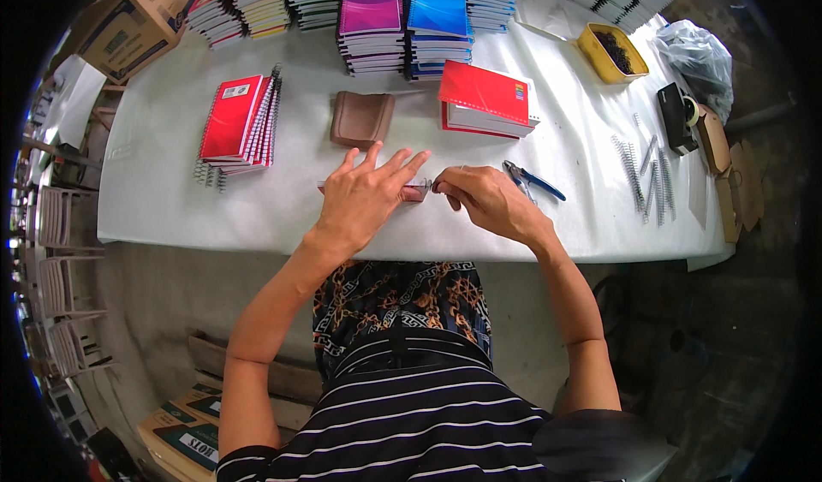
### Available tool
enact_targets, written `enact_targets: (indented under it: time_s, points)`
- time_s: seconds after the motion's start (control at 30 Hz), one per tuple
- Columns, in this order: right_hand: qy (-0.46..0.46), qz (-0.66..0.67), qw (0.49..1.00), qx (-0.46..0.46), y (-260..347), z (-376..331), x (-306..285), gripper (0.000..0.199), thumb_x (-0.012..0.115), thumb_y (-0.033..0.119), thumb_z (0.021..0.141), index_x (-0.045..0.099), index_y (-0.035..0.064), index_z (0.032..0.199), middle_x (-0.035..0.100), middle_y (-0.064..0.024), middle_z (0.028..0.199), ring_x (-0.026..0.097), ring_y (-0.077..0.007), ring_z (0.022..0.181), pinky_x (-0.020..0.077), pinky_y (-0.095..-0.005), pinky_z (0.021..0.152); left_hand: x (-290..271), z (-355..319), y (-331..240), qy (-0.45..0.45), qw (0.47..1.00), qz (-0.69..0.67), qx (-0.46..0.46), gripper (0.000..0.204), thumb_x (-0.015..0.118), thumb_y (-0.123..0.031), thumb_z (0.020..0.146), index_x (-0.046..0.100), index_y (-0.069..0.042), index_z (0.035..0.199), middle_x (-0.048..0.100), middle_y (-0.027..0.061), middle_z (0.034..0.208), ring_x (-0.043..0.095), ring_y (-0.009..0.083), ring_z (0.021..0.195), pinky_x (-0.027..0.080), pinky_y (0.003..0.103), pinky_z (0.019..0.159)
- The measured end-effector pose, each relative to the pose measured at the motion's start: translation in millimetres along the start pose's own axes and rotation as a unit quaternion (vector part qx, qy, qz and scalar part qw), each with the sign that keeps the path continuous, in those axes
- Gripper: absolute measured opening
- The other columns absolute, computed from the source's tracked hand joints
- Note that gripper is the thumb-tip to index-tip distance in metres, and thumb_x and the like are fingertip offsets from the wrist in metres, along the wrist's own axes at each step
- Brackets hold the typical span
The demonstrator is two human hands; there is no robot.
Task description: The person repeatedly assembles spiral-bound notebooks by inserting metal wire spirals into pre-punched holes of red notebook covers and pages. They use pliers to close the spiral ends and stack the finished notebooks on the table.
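At the near middle of the table, my left hand (pixel 366 193) rests over a small notebook (pixel 416 194), its fingers spread and its thumb along the near side. Most of that notebook is hidden beneath the palm; a narrow strip shows. My right hand (pixel 490 198) pinches at the notebook's right end, where a bit of wire coil (pixel 429 185) shows between the hands. Just beyond my left fingers lies a brown curved block (pixel 363 119). Blue-handled pliers (pixel 538 182) lie to the right of my right hand.
Red spiral notebooks (pixel 229 121) are stacked at left, and red-covered ones (pixel 485 101) at right. Tall piles with purple (pixel 371 7) and blue covers (pixel 439 9) stand behind. Loose wire coils (pixel 658 182), a tape dispenser (pixel 677 118) and a yellow tub (pixel 612 54) occupy the right side.
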State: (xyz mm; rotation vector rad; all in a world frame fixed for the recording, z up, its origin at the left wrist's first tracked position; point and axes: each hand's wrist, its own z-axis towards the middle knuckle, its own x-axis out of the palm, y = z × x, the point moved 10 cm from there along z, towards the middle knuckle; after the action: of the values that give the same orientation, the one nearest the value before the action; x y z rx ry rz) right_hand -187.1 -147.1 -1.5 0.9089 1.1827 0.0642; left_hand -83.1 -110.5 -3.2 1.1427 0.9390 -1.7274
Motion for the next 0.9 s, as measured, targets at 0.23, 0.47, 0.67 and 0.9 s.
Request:
enact_targets:
  time_s: [0.23,0.47,0.67,0.9]
  points:
    - [0.144,0.140,0.975,-0.090,9.0,37.7,-2.3,0.024,0.073,0.015,0.084,0.066,0.0011,0.103,0.067,-0.0144,0.100,0.066,-0.0262,0.087,0.0521,-0.0390,0.072,-9.3,-28.7,12.1,0.261,0.947,-0.184,-0.026,0.046,0.063,-0.036,0.089,0.057,-0.034,0.135,0.073,0.0017,0.102,0.070,0.0303,0.098,0.057,0.043,0.071]
    - [0.003,-0.160,0.984,-0.080,-16.6,131.7,46.2,0.049,0.078,0.038,0.079,0.057,0.0088,0.113,0.047,-0.0192,0.136,0.043,-0.0373,0.129,0.0379,-0.0519,0.102,-21.7,-34.6,9.7,0.039,0.998,-0.009,0.041,0.082,0.070,-0.046,0.080,0.036,-0.026,0.152,0.069,0.0059,0.116,0.067,0.0257,0.107,0.050,0.044,0.095]
    - [0.208,0.216,0.953,0.031,-27.0,31.7,0.3,0.075,0.061,0.066,0.079,0.066,0.0047,0.123,0.060,-0.0153,0.125,0.059,-0.0288,0.108,0.0428,-0.0379,0.093,-31.6,-41.1,28.7,-0.044,0.999,-0.006,-0.013,0.098,0.073,-0.049,0.075,0.029,-0.011,0.154,0.069,0.0088,0.111,0.060,0.0293,0.117,0.044,0.048,0.102]
    - [0.194,0.341,0.920,-0.018,-9.2,14.9,14.5,0.076,0.060,0.059,0.081,0.062,-0.0004,0.128,0.062,-0.0127,0.126,0.058,-0.0235,0.111,0.0428,-0.0355,0.091,-19.3,-34.8,32.9,-0.012,1.000,0.016,0.007,0.071,0.070,-0.049,0.079,0.052,-0.016,0.139,0.068,0.0002,0.122,0.061,0.0270,0.118,0.044,0.048,0.104]
